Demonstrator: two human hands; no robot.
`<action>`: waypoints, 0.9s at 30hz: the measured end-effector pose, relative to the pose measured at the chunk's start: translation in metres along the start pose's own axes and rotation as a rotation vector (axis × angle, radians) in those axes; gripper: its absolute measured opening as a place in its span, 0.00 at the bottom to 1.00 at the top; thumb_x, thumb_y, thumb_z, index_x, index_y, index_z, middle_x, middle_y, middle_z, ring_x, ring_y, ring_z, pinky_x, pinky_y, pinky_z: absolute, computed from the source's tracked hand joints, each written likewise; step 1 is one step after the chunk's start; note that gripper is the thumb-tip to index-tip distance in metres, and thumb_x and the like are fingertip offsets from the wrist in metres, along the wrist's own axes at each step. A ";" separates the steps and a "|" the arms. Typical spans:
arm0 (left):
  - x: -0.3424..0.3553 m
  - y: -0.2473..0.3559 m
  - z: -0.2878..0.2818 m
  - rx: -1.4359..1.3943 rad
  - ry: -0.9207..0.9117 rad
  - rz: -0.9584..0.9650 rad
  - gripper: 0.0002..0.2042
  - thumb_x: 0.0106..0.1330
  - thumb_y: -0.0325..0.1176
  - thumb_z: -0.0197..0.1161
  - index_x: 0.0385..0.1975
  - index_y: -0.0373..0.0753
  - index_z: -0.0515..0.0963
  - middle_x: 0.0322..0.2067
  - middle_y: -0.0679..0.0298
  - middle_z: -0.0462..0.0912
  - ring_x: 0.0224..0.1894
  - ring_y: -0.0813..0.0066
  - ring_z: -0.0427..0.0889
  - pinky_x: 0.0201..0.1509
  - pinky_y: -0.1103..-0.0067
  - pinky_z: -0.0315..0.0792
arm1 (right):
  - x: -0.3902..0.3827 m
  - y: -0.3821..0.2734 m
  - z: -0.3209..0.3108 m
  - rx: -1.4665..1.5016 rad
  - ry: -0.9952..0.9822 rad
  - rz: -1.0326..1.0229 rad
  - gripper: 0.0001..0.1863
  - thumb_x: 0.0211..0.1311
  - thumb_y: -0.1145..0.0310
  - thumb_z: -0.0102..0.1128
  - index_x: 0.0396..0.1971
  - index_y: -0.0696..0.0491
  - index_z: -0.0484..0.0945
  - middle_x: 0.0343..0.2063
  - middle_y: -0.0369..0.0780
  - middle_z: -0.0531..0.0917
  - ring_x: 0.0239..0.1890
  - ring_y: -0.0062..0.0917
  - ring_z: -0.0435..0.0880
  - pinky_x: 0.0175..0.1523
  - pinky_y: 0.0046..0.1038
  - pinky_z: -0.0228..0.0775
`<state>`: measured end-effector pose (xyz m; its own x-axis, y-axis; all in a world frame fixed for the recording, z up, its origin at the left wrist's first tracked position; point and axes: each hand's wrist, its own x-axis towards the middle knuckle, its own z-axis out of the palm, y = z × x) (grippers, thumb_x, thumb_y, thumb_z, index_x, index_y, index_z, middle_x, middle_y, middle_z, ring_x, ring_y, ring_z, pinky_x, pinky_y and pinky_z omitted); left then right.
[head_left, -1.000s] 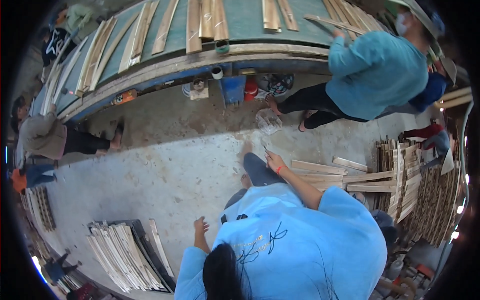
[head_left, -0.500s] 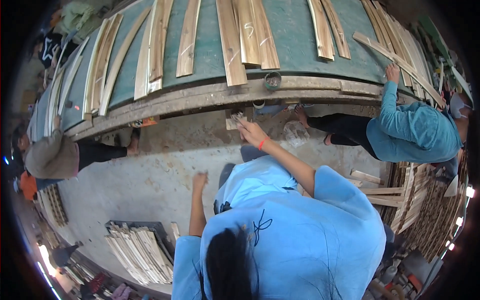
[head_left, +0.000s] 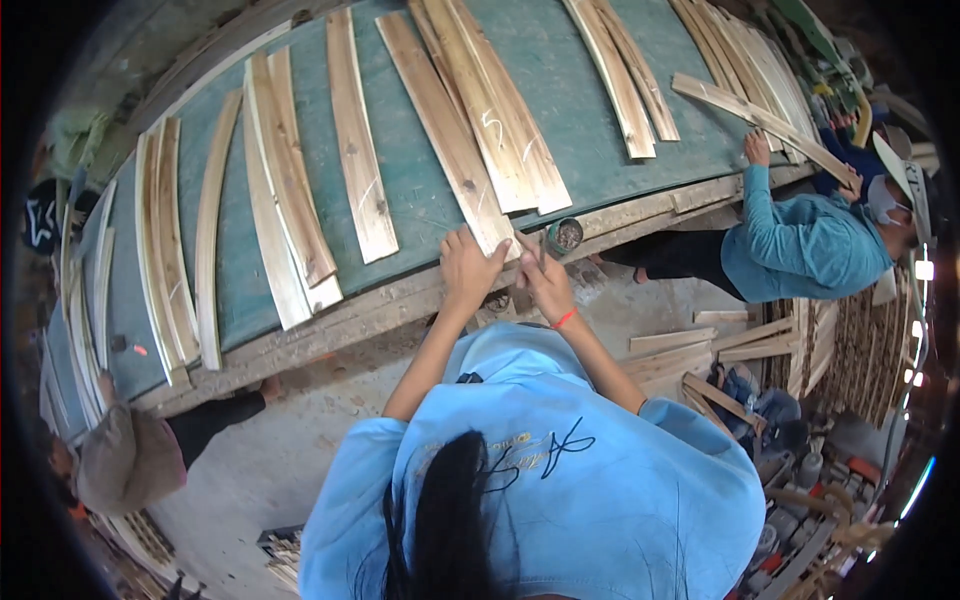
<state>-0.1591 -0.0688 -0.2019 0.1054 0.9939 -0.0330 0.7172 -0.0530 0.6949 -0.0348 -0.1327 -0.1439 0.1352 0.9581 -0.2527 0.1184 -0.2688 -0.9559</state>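
Observation:
My left hand (head_left: 470,268) is at the near end of a long wooden board (head_left: 445,130), fingers at its left edge and thumb at its right. That end reaches past the front edge of the green-topped table (head_left: 405,185). Close beside it my right hand (head_left: 549,290), with a red band at the wrist, is closed around a thin, narrow tool whose kind I cannot make out. The tool's upper part is by the board's end. A small dark cup (head_left: 567,236) with greyish stuff inside stands just beyond my right hand, at the table edge.
More boards (head_left: 360,150) lie across the table on both sides. At the right, a person in a teal top (head_left: 815,245) handles a slanting board (head_left: 760,120). Another person (head_left: 130,465) stands at the left. Timber stacks (head_left: 850,350) and loose wood pieces (head_left: 680,350) occupy the floor at right.
My hands, apart and away from the table before, have come up to the board's near end. My left hand has taken hold there. The view has turned and come nearer the table.

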 end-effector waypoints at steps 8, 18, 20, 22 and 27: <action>0.047 -0.028 0.005 -0.001 -0.352 -0.180 0.29 0.46 0.52 0.70 0.31 0.27 0.74 0.36 0.44 0.76 0.41 0.50 0.76 0.44 0.65 0.71 | 0.006 -0.004 0.011 0.097 0.150 0.124 0.25 0.71 0.56 0.40 0.60 0.57 0.64 0.18 0.33 0.72 0.23 0.14 0.69 0.30 0.18 0.62; 0.023 -0.076 -0.052 -1.593 -0.366 -0.648 0.29 0.52 0.35 0.54 0.53 0.24 0.62 0.47 0.42 0.73 0.49 0.52 0.75 0.50 0.59 0.71 | 0.062 -0.017 -0.015 0.153 0.026 0.022 0.32 0.68 0.48 0.42 0.61 0.59 0.61 0.17 0.31 0.69 0.18 0.11 0.63 0.22 0.14 0.53; 0.017 -0.082 -0.066 -1.811 -0.461 -0.626 0.32 0.54 0.37 0.50 0.58 0.24 0.57 0.51 0.40 0.70 0.52 0.49 0.73 0.54 0.52 0.69 | 0.068 -0.024 -0.022 0.170 -0.008 0.045 0.32 0.68 0.49 0.42 0.61 0.59 0.61 0.17 0.31 0.69 0.18 0.11 0.63 0.22 0.14 0.53; 0.009 -0.087 -0.073 -1.853 -0.410 -0.645 0.35 0.54 0.41 0.49 0.58 0.21 0.55 0.49 0.39 0.70 0.51 0.47 0.74 0.48 0.51 0.73 | 0.075 -0.020 -0.027 0.167 -0.050 0.074 0.31 0.69 0.49 0.42 0.61 0.59 0.61 0.17 0.31 0.70 0.18 0.11 0.63 0.22 0.14 0.54; -0.005 -0.073 -0.070 -2.523 -0.577 -0.287 0.34 0.56 0.38 0.50 0.65 0.36 0.50 0.39 0.45 0.73 0.40 0.58 0.79 0.36 0.61 0.79 | 0.073 -0.018 -0.020 0.102 -0.156 0.154 0.29 0.70 0.51 0.40 0.62 0.56 0.60 0.18 0.31 0.71 0.20 0.11 0.65 0.25 0.15 0.57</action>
<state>-0.2607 -0.0633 -0.2023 0.5538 0.8325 -0.0154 -0.8133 0.5369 -0.2243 -0.0070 -0.0595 -0.1421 -0.0104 0.9123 -0.4094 0.0075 -0.4094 -0.9123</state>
